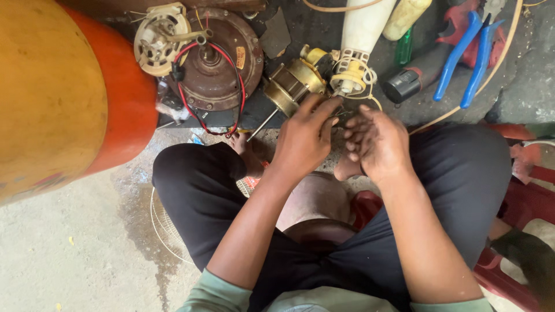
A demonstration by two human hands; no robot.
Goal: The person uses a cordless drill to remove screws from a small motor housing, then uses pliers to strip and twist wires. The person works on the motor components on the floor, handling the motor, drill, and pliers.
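Brass-coloured and banded with dark windings, the small fan motor (292, 85) lies on the dark mat (277, 34) just ahead of my knees, its long axis running diagonally, the thin steel shaft (263, 125) pointing down-left toward me and the yellow rear end up-right against a cream plastic housing (359, 40). My left hand (303, 138) rests fingers-curled on the motor's near side, though I cannot tell whether it truly grips it, while my right hand (377, 141) hovers just beside, loosely cupped, holding nothing I can make out. Blue-handled pliers (465, 58) lie well apart, upper right.
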